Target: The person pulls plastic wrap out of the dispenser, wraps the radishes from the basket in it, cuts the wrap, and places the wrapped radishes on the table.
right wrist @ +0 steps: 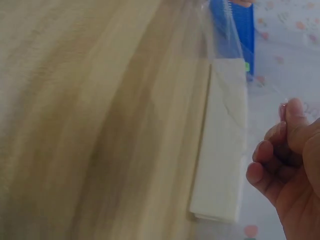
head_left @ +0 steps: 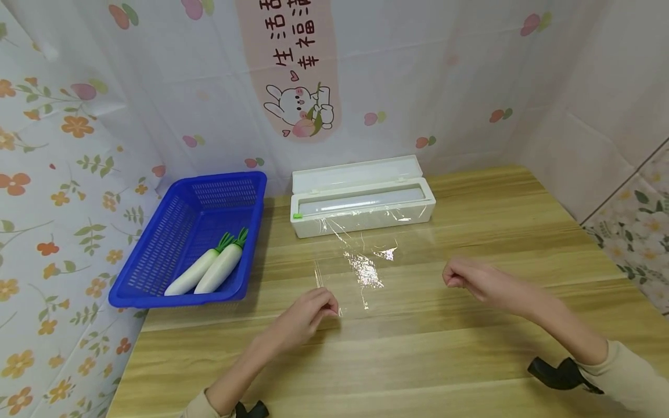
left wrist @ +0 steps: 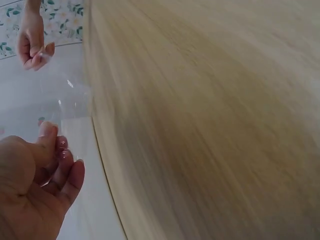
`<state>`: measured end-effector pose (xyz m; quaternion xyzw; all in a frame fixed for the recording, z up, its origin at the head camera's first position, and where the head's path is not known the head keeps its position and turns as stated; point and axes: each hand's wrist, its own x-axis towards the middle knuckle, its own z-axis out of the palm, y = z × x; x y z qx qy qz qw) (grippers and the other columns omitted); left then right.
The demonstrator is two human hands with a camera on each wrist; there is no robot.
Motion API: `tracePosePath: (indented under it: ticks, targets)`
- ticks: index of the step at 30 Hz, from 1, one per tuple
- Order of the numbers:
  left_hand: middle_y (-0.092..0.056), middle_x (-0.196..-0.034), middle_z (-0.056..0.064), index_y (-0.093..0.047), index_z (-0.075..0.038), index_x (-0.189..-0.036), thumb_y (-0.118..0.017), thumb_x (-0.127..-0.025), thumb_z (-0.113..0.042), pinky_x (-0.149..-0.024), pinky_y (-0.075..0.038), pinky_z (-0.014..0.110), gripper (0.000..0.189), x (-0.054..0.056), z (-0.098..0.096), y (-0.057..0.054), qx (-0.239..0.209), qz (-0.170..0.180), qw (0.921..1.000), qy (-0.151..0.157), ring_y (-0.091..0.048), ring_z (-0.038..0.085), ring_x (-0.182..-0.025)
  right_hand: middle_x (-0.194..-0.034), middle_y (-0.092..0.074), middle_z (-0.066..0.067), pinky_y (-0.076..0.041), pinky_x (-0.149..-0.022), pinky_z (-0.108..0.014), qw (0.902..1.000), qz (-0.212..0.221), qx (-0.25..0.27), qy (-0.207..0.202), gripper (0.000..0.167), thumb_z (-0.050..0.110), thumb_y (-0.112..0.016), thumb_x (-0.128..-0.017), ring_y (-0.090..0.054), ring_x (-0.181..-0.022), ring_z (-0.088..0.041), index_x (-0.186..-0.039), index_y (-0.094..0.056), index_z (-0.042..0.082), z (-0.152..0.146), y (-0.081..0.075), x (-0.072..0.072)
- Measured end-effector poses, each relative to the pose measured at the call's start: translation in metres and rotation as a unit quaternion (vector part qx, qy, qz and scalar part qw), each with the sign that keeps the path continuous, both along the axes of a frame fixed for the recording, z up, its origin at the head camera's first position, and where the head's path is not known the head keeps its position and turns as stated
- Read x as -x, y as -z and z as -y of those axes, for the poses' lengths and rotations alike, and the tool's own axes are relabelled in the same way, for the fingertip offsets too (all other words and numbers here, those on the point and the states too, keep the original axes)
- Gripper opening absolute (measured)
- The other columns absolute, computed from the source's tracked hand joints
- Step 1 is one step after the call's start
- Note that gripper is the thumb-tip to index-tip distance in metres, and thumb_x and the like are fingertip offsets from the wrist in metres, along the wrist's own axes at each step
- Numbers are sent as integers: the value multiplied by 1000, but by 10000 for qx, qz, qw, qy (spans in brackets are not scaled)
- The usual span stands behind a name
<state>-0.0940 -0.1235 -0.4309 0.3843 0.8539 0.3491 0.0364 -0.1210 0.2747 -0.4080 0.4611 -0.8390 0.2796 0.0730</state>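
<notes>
A sheet of clear plastic wrap [head_left: 366,270] stretches toward me from a white dispenser box [head_left: 366,217], whose lid is raised at the back. My left hand [head_left: 308,313] pinches one corner of the wrap between thumb and fingertips. On the other side my right hand [head_left: 481,281] pinches the opposite corner with thumb and forefinger; its other fingers curl loosely in the right wrist view. Both hands are above the table, in front of the box. Inside the box lies a pale roll [head_left: 360,200], and a small green slider [head_left: 297,216] sits at its left end.
Left of the box stands a blue plastic basket [head_left: 180,232]. Two white radishes [head_left: 219,268] with green tops lie in it. The wooden table [head_left: 397,371] meets a patterned cloth backdrop [head_left: 418,75] behind the box.
</notes>
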Motion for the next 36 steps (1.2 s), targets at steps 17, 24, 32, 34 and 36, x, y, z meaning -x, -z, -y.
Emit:
tracePosePath:
  ticks: [17,24,32,34,36]
  targets:
    - [-56,-89,-8,-62,-15,-89,-67,-97,-12,-81,-52,27,9,6,21,19,1163,13,9931,-123,-56,7,-86,-87,-46,14,-40,-64,-22,9877,1350,-789,-45,19,4,-60,-99,-46,-80,0,-89,-51,18,-1,46,3]
    - [-58,-88,-8,-61,-15,-90,-65,-99,-12,-80,-51,31,11,9,20,17,1429,12,9897,-125,-56,8,-84,-84,-48,13,-41,-64,-21,9828,1594,-927,29,18,7,-59,-101,-46,-77,0,-89,-53,18,3,44,4]
    - [-58,-81,-7,-64,-13,-89,-60,-102,-11,-74,-50,30,14,12,17,17,1308,230,9905,-350,-54,7,-77,-81,-51,14,-44,-63,-21,9836,1623,-776,158,14,6,-56,-103,-48,-73,2,-96,-58,17,2,44,4]
    - [-56,-78,-6,-63,-12,-88,-59,-101,-7,-70,-48,29,15,12,15,17,1275,203,9908,-401,-52,7,-74,-78,-51,14,-44,-61,-21,9824,1690,-762,215,13,6,-55,-104,-46,-70,3,-97,-59,17,1,44,4]
    - [-56,-77,-6,-61,-12,-87,-60,-100,-4,-67,-47,28,15,13,15,16,1314,130,9903,-438,-51,8,-72,-78,-52,14,-43,-60,-20,9798,1815,-792,269,13,6,-57,-103,-45,-68,3,-96,-59,16,1,44,4]
